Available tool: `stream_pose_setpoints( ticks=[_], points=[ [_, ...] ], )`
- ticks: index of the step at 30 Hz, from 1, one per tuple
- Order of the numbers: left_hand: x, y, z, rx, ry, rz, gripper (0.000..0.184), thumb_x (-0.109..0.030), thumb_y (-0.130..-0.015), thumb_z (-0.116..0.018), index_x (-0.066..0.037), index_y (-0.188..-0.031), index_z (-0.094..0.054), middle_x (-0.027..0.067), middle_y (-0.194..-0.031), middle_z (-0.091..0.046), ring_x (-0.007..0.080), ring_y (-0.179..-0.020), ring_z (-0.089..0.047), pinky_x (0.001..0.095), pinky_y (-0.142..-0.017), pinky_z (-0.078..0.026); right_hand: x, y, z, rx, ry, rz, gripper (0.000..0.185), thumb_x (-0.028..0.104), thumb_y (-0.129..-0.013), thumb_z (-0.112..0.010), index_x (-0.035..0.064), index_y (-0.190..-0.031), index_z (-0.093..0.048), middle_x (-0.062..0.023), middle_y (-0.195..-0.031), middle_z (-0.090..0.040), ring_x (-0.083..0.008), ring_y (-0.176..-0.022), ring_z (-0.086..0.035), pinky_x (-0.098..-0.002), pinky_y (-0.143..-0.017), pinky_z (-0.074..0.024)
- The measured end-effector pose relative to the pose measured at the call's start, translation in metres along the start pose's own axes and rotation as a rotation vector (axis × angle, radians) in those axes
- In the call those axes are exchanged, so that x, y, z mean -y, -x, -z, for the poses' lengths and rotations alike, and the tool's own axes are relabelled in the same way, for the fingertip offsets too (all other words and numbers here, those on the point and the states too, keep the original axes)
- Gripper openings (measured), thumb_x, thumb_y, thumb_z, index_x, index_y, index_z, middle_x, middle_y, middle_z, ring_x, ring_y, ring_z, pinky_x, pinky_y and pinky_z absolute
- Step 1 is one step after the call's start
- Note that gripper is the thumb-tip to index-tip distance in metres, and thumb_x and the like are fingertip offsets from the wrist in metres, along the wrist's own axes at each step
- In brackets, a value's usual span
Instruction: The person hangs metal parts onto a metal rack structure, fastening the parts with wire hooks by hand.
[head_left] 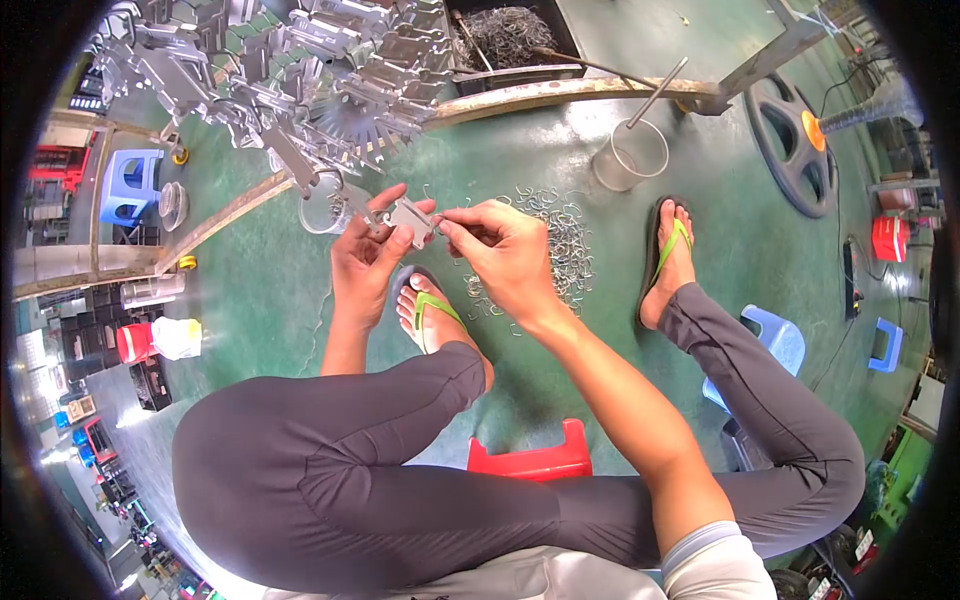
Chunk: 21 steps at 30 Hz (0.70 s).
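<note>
Left hand (362, 262) has the thin silver-grey stamped metal plate (408, 220) gripped between thumb and fingers, up off the green floor (440, 150), left of scene centre. Right hand (508, 255) comes in from the right, grip narrow, thumb and forefinger pinched at the plate's right edge. Step in hand, my read: fine fingertip work at that edge, left steadying, right doing the detail. Next move calls for left held still and right fingertips lined up exactly; part's small, easy to slip. Loose pile of small curved silver wire hooks (568, 250) on floor just beyond and right of the right hand. Dense cluster of hanging silver metal plates (350, 70) far left. Hard to make out: what, if anything, sits inside the right pinch; a hook is possible, can't confirm. Plate's left end is masked by left fingers, so can't tell if it's free or linked to the cluster. Clear plastic cup (314, 212) behind left hand partly hidden, contents unclear. Cluster cut off at far edge.
</note>
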<state>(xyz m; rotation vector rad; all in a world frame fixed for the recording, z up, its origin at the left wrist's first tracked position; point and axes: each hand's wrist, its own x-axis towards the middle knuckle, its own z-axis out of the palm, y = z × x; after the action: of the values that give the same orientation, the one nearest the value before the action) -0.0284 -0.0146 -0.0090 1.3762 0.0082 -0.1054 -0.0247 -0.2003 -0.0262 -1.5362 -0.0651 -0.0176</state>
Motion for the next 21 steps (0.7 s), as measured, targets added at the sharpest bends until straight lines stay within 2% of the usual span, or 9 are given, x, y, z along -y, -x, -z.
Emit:
stream_pose_setpoints(
  ticks=[2,5,8,11,14,21],
  points=[
    [-0.001,0.001,-0.001,-0.002,0.005,0.003,0.055,-0.014,-0.1,-0.071,0.008,-0.145,-0.047,0.0271,-0.127,-0.068,0.0268,-0.115,-0.07,0.0373,-0.099,-0.056,-0.004,0.001,-0.002,-0.001,0.065,0.038,0.014,0.007,-0.09,-0.075,-0.0019,-0.1,-0.078,-0.0128,-0.085,-0.072,-0.0182,-0.071,-0.07,-0.0293,-0.064,-0.0545],
    [0.002,0.002,0.004,0.016,-0.071,-0.005,0.056,-0.016,-0.101,-0.068,0.004,-0.148,-0.045,0.0276,-0.132,-0.065,0.032,-0.119,-0.067,0.0418,-0.102,-0.056,-0.002,0.004,-0.006,-0.026,0.11,0.09,0.013,0.005,-0.088,-0.075,-0.0024,-0.099,-0.077,-0.0142,-0.085,-0.072,-0.0209,-0.07,-0.071,-0.0303,-0.064,-0.0555],
    [0.003,0.001,0.001,0.01,-0.079,-0.023,0.055,-0.015,-0.101,-0.067,0.005,-0.147,-0.045,0.0279,-0.13,-0.066,0.0327,-0.119,-0.068,0.0417,-0.102,-0.056,-0.005,0.006,-0.008,-0.063,0.142,0.121,0.011,0.002,-0.092,-0.075,-0.0037,-0.101,-0.076,-0.0088,-0.086,-0.071,-0.0138,-0.073,-0.073,-0.0264,-0.063,-0.0571],
    [0.001,0.001,-0.003,-0.022,-0.01,-0.013,0.057,-0.013,-0.099,-0.071,0.008,-0.145,-0.046,0.027,-0.126,-0.069,0.0279,-0.116,-0.07,0.036,-0.1,-0.055,-0.003,0.006,-0.009,-0.12,0.107,0.076,0.011,0.002,-0.087,-0.076,-0.004,-0.096,-0.075,-0.0146,-0.086,-0.072,-0.0203,-0.072,-0.072,-0.0321,-0.065,-0.0576],
    [0.003,0.0,0.0,-0.019,-0.065,-0.012,0.054,-0.014,-0.102,-0.067,0.005,-0.147,-0.045,0.0277,-0.128,-0.067,0.0342,-0.118,-0.069,0.0419,-0.102,-0.055,-0.002,0.005,-0.008,-0.091,0.112,0.081,0.011,0.003,-0.088,-0.076,-0.0045,-0.096,-0.075,-0.0143,-0.086,-0.072,-0.0203,-0.073,-0.073,-0.0315,-0.065,-0.0576],
    [0.0,-0.002,-0.005,-0.004,-0.06,-0.009,0.054,-0.014,-0.101,-0.067,0.006,-0.147,-0.045,0.0273,-0.128,-0.067,0.0333,-0.118,-0.069,0.0418,-0.103,-0.055,-0.013,0.002,-0.008,-0.032,0.06,0.02,0.013,0.004,-0.088,-0.076,-0.0051,-0.097,-0.075,-0.0152,-0.086,-0.073,-0.0204,-0.073,-0.074,-0.0312,-0.065,-0.0571]
  ],
)
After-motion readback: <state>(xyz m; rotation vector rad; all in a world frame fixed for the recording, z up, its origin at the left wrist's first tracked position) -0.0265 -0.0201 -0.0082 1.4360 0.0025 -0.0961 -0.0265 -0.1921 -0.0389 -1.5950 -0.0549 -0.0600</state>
